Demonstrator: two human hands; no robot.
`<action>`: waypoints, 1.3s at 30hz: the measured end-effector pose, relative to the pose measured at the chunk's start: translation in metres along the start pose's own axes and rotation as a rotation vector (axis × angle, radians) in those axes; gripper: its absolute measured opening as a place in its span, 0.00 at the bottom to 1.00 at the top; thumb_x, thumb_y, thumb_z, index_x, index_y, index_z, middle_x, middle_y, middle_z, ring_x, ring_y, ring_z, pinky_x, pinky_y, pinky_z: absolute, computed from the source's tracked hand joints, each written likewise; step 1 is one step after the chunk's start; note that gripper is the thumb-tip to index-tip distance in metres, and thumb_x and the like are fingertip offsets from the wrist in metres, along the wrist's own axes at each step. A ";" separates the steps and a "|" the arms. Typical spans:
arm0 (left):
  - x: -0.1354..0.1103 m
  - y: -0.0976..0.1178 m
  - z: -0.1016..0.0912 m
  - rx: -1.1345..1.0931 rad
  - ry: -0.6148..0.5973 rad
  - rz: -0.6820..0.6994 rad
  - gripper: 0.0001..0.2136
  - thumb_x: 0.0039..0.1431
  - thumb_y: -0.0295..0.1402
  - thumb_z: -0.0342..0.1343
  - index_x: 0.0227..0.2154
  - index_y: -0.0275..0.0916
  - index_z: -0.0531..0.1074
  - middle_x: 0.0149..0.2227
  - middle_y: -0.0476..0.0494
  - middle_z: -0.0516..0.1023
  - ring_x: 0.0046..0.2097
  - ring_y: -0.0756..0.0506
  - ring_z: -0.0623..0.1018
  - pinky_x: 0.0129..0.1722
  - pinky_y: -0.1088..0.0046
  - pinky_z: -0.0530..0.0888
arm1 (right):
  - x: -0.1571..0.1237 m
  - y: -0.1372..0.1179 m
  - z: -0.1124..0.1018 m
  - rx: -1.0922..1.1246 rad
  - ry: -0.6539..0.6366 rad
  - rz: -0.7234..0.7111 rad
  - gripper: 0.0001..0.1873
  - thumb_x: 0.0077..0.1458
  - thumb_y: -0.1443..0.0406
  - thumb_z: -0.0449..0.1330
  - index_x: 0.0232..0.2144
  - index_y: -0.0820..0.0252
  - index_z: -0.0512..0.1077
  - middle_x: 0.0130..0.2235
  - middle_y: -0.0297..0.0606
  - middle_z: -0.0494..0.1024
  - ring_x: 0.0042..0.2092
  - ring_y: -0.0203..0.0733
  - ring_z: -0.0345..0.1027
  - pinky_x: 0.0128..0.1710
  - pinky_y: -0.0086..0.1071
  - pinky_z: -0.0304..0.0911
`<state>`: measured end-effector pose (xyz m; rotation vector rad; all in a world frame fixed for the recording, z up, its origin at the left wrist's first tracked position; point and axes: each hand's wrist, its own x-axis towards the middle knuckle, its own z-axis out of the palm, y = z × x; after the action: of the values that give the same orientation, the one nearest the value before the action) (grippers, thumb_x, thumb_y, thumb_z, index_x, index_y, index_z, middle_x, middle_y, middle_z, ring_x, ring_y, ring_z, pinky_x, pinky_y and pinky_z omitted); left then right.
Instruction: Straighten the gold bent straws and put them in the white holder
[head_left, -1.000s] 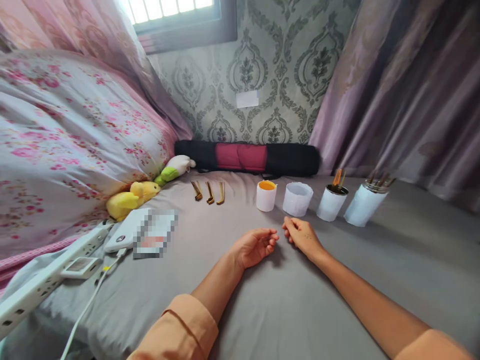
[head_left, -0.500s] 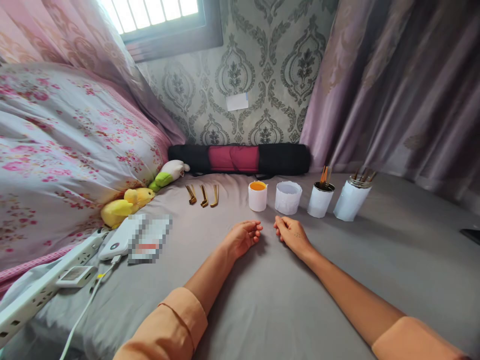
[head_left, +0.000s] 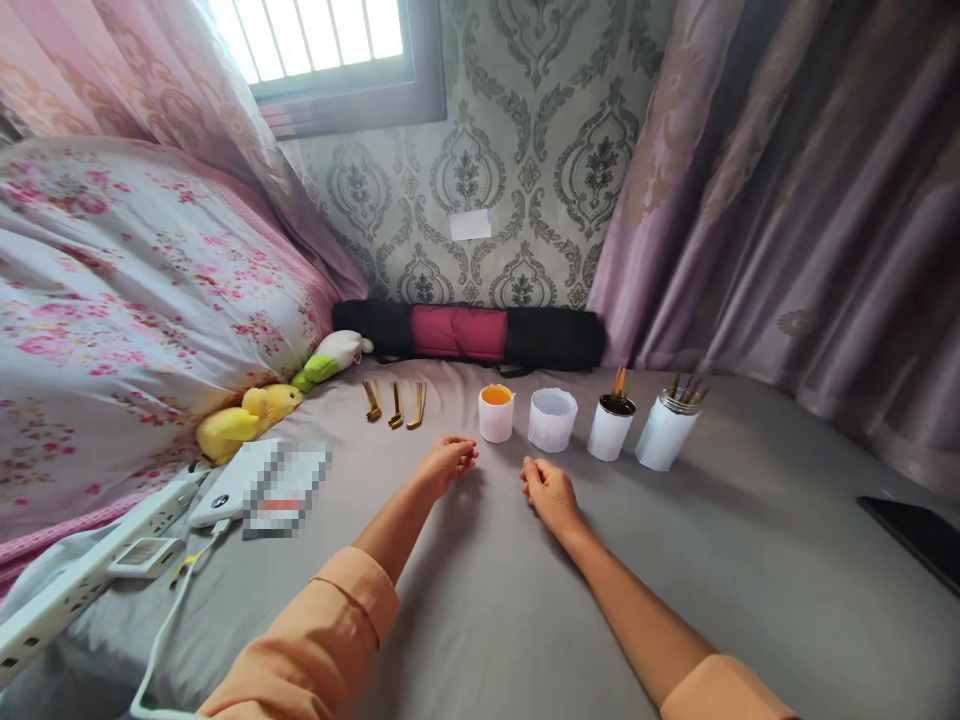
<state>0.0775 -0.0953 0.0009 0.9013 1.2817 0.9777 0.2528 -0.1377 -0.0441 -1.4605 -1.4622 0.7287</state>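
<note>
My left hand hovers or rests just in front of a white cup with an orange inside; its fingers are loosely bent and hold nothing visible. To its right, my right hand has its fingers curled in and the thumb against them, with no object showing. Nearest to it is a wide translucent white cup. Further right stand a white-wrapped can holding orange sticks and a white-wrapped jar holding dark thin sticks. Three small groups of thin gold-coloured bent rods lie left of the cups.
A black and red roll bag lies along the wall. On the left are plush toys, a white power bank, a blurred packet, a power strip and a cable. A black flat device lies far right.
The view has turned right and tilted up a little, so the things sit further left and lower, and more of the black device shows. My hands look slightly further apart.
</note>
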 end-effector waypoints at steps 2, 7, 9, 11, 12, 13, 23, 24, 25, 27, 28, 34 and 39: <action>0.007 0.002 -0.002 0.069 0.060 0.018 0.04 0.47 0.27 0.54 0.27 0.33 0.64 0.21 0.47 0.70 0.19 0.56 0.67 0.17 0.82 0.62 | 0.000 0.002 0.001 -0.004 0.005 0.001 0.23 0.53 0.51 0.43 0.21 0.61 0.66 0.17 0.33 0.67 0.18 0.32 0.59 0.18 0.25 0.51; 0.024 0.006 -0.009 0.245 0.199 0.060 0.05 0.47 0.30 0.54 0.25 0.33 0.65 0.20 0.48 0.69 0.18 0.56 0.67 0.16 0.82 0.61 | 0.000 0.006 0.002 -0.023 0.009 -0.025 0.24 0.54 0.51 0.42 0.21 0.60 0.66 0.17 0.34 0.68 0.19 0.33 0.59 0.19 0.25 0.51; 0.029 0.008 -0.013 0.315 0.245 0.073 0.05 0.47 0.30 0.53 0.26 0.32 0.66 0.20 0.47 0.70 0.18 0.56 0.67 0.16 0.81 0.61 | 0.000 0.006 0.003 -0.038 0.019 -0.036 0.23 0.55 0.52 0.42 0.21 0.60 0.66 0.18 0.34 0.68 0.19 0.33 0.59 0.19 0.25 0.50; 0.033 0.010 -0.016 0.385 0.279 0.090 0.05 0.47 0.30 0.52 0.26 0.32 0.66 0.21 0.46 0.71 0.18 0.55 0.67 0.16 0.81 0.61 | -0.001 0.006 0.002 -0.053 0.028 -0.040 0.23 0.55 0.52 0.42 0.21 0.60 0.66 0.18 0.33 0.68 0.20 0.33 0.59 0.20 0.25 0.50; 0.034 0.011 -0.019 0.419 0.292 0.099 0.05 0.47 0.29 0.52 0.26 0.32 0.67 0.22 0.46 0.71 0.19 0.55 0.67 0.17 0.81 0.62 | -0.002 0.005 0.002 -0.059 0.033 -0.038 0.23 0.55 0.52 0.43 0.21 0.60 0.66 0.18 0.33 0.68 0.20 0.33 0.59 0.20 0.25 0.50; 0.036 0.011 -0.021 0.453 0.305 0.109 0.05 0.46 0.29 0.51 0.27 0.32 0.67 0.22 0.45 0.71 0.19 0.54 0.68 0.17 0.80 0.62 | -0.002 0.004 0.002 -0.063 0.037 -0.037 0.23 0.55 0.52 0.43 0.21 0.60 0.66 0.18 0.33 0.68 0.20 0.33 0.59 0.21 0.25 0.50; 0.049 0.025 -0.068 0.843 0.451 0.229 0.09 0.44 0.28 0.50 0.29 0.33 0.73 0.27 0.41 0.76 0.31 0.48 0.74 0.29 0.77 0.67 | -0.003 0.002 -0.001 -0.054 0.003 -0.025 0.23 0.54 0.52 0.43 0.21 0.60 0.67 0.18 0.33 0.68 0.19 0.32 0.59 0.20 0.25 0.50; 0.050 0.028 -0.072 0.887 0.461 0.242 0.09 0.44 0.29 0.50 0.29 0.34 0.73 0.29 0.41 0.76 0.33 0.47 0.75 0.30 0.76 0.67 | -0.003 0.002 0.000 -0.054 0.003 -0.019 0.23 0.54 0.52 0.43 0.21 0.60 0.67 0.18 0.33 0.68 0.19 0.32 0.59 0.20 0.24 0.50; 0.051 0.030 -0.077 0.929 0.469 0.253 0.09 0.44 0.29 0.50 0.28 0.34 0.73 0.30 0.40 0.77 0.34 0.46 0.74 0.32 0.76 0.67 | -0.002 0.002 0.000 -0.053 0.003 -0.010 0.23 0.54 0.52 0.43 0.21 0.60 0.67 0.17 0.33 0.68 0.19 0.32 0.59 0.20 0.24 0.50; 0.053 0.034 -0.084 1.005 0.474 0.272 0.10 0.44 0.29 0.50 0.28 0.34 0.74 0.32 0.39 0.77 0.37 0.45 0.74 0.35 0.75 0.66 | -0.002 0.002 0.001 -0.048 -0.001 0.005 0.23 0.54 0.52 0.44 0.21 0.60 0.67 0.17 0.33 0.67 0.19 0.32 0.58 0.20 0.24 0.50; 0.055 0.036 -0.086 1.037 0.474 0.278 0.10 0.45 0.29 0.50 0.29 0.34 0.74 0.33 0.39 0.77 0.38 0.45 0.74 0.35 0.75 0.66 | -0.002 0.001 0.001 -0.045 -0.003 0.011 0.22 0.54 0.52 0.44 0.21 0.60 0.67 0.17 0.33 0.67 0.19 0.32 0.58 0.19 0.24 0.50; 0.065 0.040 -0.092 1.159 0.463 0.273 0.11 0.45 0.30 0.49 0.30 0.35 0.75 0.33 0.40 0.77 0.38 0.45 0.74 0.35 0.77 0.65 | -0.002 -0.002 -0.001 -0.026 -0.031 0.027 0.23 0.53 0.51 0.44 0.21 0.60 0.66 0.17 0.33 0.67 0.19 0.32 0.58 0.19 0.25 0.51; 0.072 0.042 -0.091 1.232 0.438 0.255 0.11 0.45 0.30 0.49 0.30 0.36 0.75 0.33 0.40 0.77 0.38 0.45 0.74 0.34 0.77 0.66 | -0.002 -0.001 0.000 -0.043 -0.032 0.035 0.22 0.54 0.51 0.44 0.21 0.60 0.66 0.17 0.31 0.66 0.18 0.32 0.57 0.20 0.25 0.50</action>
<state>-0.0140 -0.0130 0.0082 1.8747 2.2399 0.4942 0.2521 -0.1400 -0.0439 -1.5169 -1.4878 0.7495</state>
